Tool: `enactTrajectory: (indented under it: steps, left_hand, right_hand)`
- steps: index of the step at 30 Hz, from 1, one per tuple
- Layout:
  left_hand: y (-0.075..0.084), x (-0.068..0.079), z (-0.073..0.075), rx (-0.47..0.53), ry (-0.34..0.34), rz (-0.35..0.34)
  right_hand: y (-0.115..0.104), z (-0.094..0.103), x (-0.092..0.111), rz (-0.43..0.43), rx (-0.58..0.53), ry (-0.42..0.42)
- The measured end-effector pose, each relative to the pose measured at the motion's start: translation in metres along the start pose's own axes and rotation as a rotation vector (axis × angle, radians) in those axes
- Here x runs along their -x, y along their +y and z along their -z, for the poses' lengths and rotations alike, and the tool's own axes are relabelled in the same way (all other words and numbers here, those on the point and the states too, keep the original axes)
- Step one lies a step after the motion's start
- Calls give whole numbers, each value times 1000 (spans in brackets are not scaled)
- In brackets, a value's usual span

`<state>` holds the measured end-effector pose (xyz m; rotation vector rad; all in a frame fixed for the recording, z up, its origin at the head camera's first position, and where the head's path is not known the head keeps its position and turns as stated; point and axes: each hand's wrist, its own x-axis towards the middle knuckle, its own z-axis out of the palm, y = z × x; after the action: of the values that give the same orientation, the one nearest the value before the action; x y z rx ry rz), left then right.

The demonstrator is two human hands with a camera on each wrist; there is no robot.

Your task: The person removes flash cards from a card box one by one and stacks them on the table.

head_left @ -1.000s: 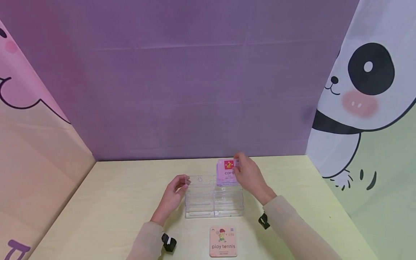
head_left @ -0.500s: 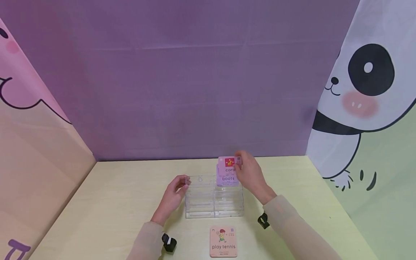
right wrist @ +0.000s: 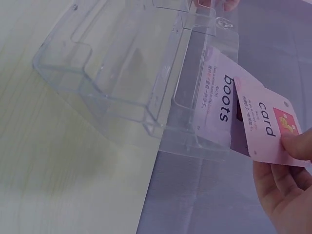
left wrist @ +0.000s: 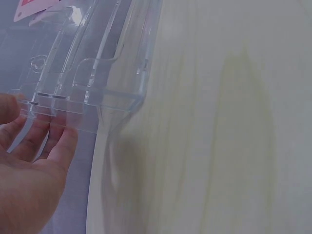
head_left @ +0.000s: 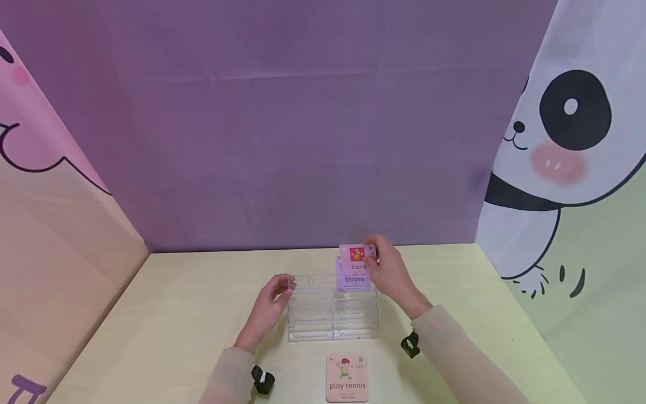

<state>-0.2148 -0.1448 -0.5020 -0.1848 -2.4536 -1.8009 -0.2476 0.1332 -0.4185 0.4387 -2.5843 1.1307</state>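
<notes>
A clear plastic tiered card rack (head_left: 333,314) stands on the table. Its upper left corner is held between the thumb and fingers of my left hand (head_left: 268,308), which also shows at the rack's edge in the left wrist view. My right hand (head_left: 391,272) pinches a pink flash card reading "card" (right wrist: 265,126) by its right side. That card overlaps a lilac flash card reading "boots" (right wrist: 219,97), which sits in the rack's top right slot. In front of the rack lies a peach "play tennis" card (head_left: 347,379).
The pale wooden table (head_left: 192,314) ends at a purple cloth backdrop (head_left: 303,140). Printed side panels stand left and right, one with a panda figure (head_left: 570,140). Each wrist wears a black camera.
My right hand has lifted the "card" card upward, uncovering the "boots" card beneath it, then lies almost still. My left hand stays at the rack's corner.
</notes>
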Motion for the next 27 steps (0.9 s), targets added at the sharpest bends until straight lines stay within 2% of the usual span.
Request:
enactTrajectory:
  steps: [16,27]
  left_hand:
    - [2,2,-1,3,5,-2]
    - [0,1,0,4,-6,-5]
  right_hand:
    - [5,5,5,-89,-117,-52]
    - [2,10,7,-78,-147,-68]
